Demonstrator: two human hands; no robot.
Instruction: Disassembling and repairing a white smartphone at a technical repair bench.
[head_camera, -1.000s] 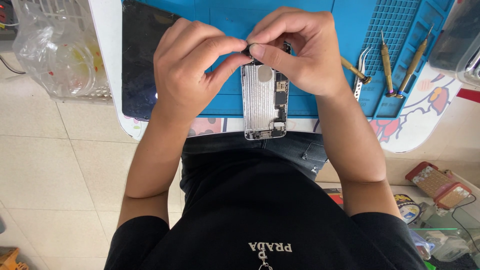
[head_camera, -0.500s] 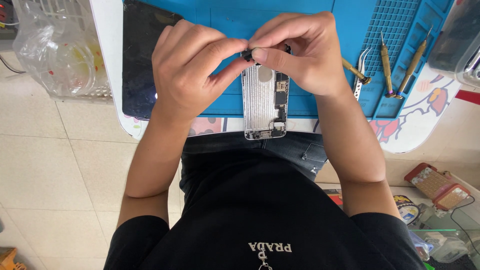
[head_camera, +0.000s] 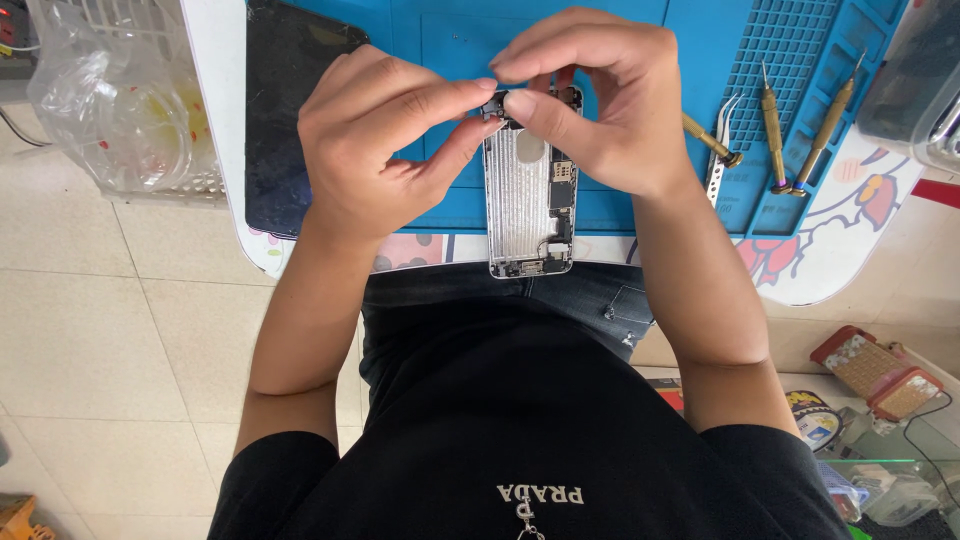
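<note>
While the blue mat (head_camera: 640, 40) covers the worktop (head_camera: 860, 230), the opened phone housing (head_camera: 528, 200) lies below both hands (interior up); left hand (head_camera: 375, 150) and right hand (head_camera: 600, 95) pinch a small dark part (head_camera: 495, 105) at its top edge.

Blue work mat (head_camera: 420, 40), covering a white table (head_camera: 215, 80) with a floral print at its edge. Dark phone screen panel (head_camera: 290, 110), flat at the mat's left edge. Tweezers (head_camera: 720, 150) and two brass-handled screwdrivers (head_camera: 772, 130), side by side on the mat's ribbed section. Crumpled clear plastic bag (head_camera: 120, 100), on a wire basket. Beige tiled floor (head_camera: 100, 330).
</note>
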